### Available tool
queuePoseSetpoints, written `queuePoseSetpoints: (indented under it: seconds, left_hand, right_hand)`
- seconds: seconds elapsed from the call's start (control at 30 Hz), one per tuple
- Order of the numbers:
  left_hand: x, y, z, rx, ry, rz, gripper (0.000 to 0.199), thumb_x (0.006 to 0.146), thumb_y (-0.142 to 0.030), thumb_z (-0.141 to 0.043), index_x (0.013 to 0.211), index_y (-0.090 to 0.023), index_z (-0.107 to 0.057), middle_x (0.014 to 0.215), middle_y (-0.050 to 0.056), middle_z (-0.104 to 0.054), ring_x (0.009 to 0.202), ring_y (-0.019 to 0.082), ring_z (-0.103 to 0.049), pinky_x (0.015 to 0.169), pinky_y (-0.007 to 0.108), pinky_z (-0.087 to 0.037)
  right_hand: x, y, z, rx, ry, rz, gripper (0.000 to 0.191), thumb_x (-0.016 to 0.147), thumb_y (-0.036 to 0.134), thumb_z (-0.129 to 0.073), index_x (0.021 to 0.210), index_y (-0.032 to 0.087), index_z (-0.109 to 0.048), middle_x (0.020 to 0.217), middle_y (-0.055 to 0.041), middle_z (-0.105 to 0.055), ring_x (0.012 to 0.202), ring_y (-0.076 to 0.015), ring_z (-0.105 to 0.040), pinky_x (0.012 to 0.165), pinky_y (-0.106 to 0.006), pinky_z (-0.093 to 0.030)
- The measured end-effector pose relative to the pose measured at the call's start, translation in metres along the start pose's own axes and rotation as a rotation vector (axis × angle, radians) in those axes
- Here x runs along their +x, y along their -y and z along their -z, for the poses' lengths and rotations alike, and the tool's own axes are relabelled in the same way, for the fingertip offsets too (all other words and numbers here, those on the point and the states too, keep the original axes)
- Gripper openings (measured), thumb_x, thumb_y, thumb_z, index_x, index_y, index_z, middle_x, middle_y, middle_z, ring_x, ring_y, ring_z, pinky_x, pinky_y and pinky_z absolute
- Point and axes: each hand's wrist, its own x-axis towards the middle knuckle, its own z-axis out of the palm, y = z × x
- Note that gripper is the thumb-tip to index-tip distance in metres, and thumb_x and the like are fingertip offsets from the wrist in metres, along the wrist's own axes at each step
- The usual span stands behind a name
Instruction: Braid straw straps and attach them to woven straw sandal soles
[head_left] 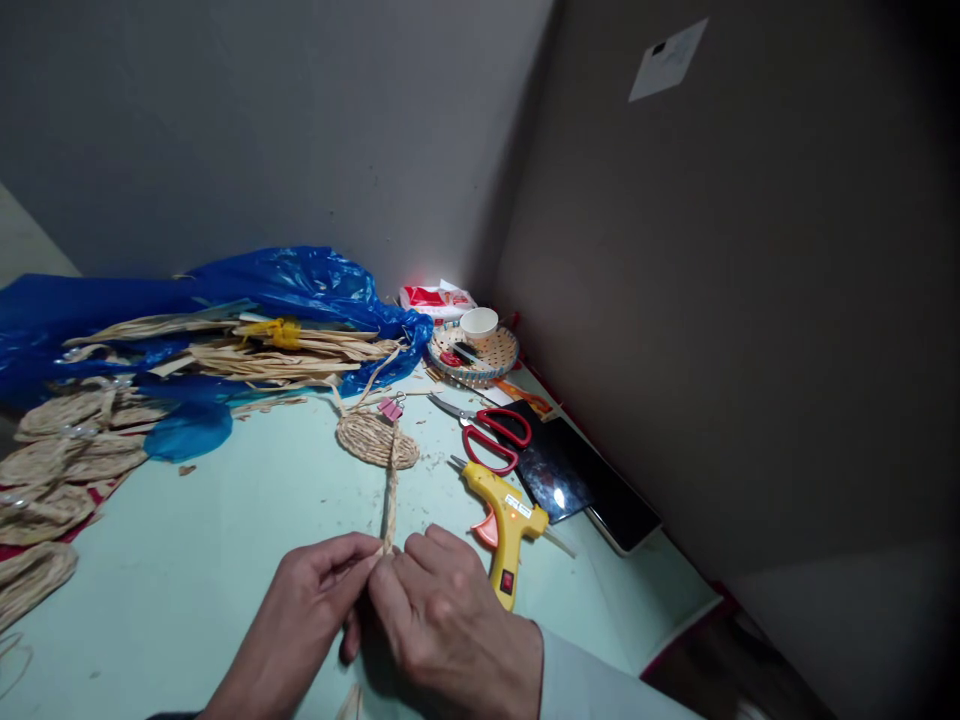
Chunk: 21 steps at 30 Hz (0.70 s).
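Observation:
A narrow straw braid (391,490) runs toward me from an oval woven straw piece (367,440) on the table. My left hand (319,595) pinches the near end of the braid between thumb and forefinger. Right beside it, my right hand (442,600) is closed on the same end, its fingers curled and partly hidden. A pink binder clip (391,408) grips the far edge of the oval piece. Loose strands (351,702) show below my hands.
Right of my hands lie a yellow glue gun (504,515), red-handled scissors (487,425) and a dark tablet (619,510). Behind stands a basket (499,362) with a white cup (478,322). Dried straw (300,352) on blue plastic (292,275) and woven pieces (52,500) are left.

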Motion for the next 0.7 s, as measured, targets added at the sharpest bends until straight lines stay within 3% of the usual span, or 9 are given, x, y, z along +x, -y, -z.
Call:
queuePoseSetpoints:
  seconds: [0.13, 0.23, 0.33, 0.43, 0.53, 0.7]
  left_hand:
    - [-0.001, 0.002, 0.001, -0.105, 0.007, -0.006, 0.025, 0.08, -0.043, -0.07, 0.074, -0.019, -0.072, 0.052, -0.005, -0.06, 0.044, 0.01, -0.047, 0.05, 0.023, -0.037]
    - [-0.001, 0.0, 0.0, -0.166, -0.009, 0.014, 0.026, 0.082, -0.045, -0.072, 0.074, -0.02, -0.071, 0.048, -0.006, -0.054, 0.044, 0.008, -0.039, 0.048, 0.021, -0.031]
    - [-0.002, -0.001, 0.001, -0.198, -0.003, 0.039, 0.031, 0.082, -0.051, -0.072, 0.083, -0.02, -0.073, 0.051, -0.006, -0.052, 0.044, 0.006, -0.03, 0.045, 0.021, -0.023]
    - [-0.003, 0.001, 0.003, -0.203, -0.007, 0.053, 0.034, 0.081, -0.052, -0.072, 0.091, -0.02, -0.073, 0.059, -0.005, -0.052, 0.049, 0.008, -0.03, 0.046, 0.021, -0.022]
    - [-0.003, 0.004, 0.003, -0.152, -0.003, 0.051, 0.041, 0.08, -0.055, -0.071, 0.096, -0.017, -0.073, 0.055, -0.007, -0.047, 0.048, 0.008, -0.031, 0.046, 0.021, -0.023]
    - [-0.006, 0.004, 0.0, 0.01, -0.023, 0.012, 0.046, 0.078, -0.056, -0.07, 0.099, -0.015, -0.072, 0.05, -0.009, -0.044, 0.043, 0.009, -0.035, 0.043, 0.021, -0.027]
  right_hand:
    - [-0.001, 0.0, 0.006, 0.046, -0.005, -0.052, 0.021, 0.097, 0.012, -0.046, 0.084, 0.011, -0.063, 0.068, -0.0055, -0.061, 0.062, -0.0194, -0.048, 0.059, -0.035, -0.034]
    - [0.0, -0.001, 0.016, 0.27, 0.05, -0.281, 0.015, 0.091, 0.021, -0.052, 0.089, 0.014, -0.065, 0.074, -0.0049, -0.064, 0.069, -0.02, -0.053, 0.065, -0.034, -0.04]
    - [0.004, -0.004, 0.023, 0.459, 0.022, -0.533, 0.014, 0.094, 0.021, -0.054, 0.094, 0.017, -0.067, 0.082, -0.0049, -0.067, 0.079, -0.0197, -0.058, 0.074, -0.032, -0.043]
    - [0.01, -0.009, 0.026, 0.664, 0.124, -0.724, 0.012, 0.099, 0.026, -0.057, 0.101, 0.017, -0.067, 0.094, -0.0066, -0.07, 0.088, -0.0203, -0.062, 0.08, -0.032, -0.044]
    - [0.013, -0.013, 0.025, 0.858, 0.243, -0.762, 0.023, 0.104, 0.024, -0.051, 0.089, 0.018, -0.067, 0.081, -0.0024, -0.072, 0.074, -0.0152, -0.064, 0.073, -0.026, -0.045]
    - [0.016, -0.016, 0.022, 0.927, 0.234, -0.781, 0.026, 0.101, 0.02, -0.054, 0.08, 0.016, -0.069, 0.067, 0.0025, -0.066, 0.064, -0.0108, -0.061, 0.065, -0.02, -0.044]
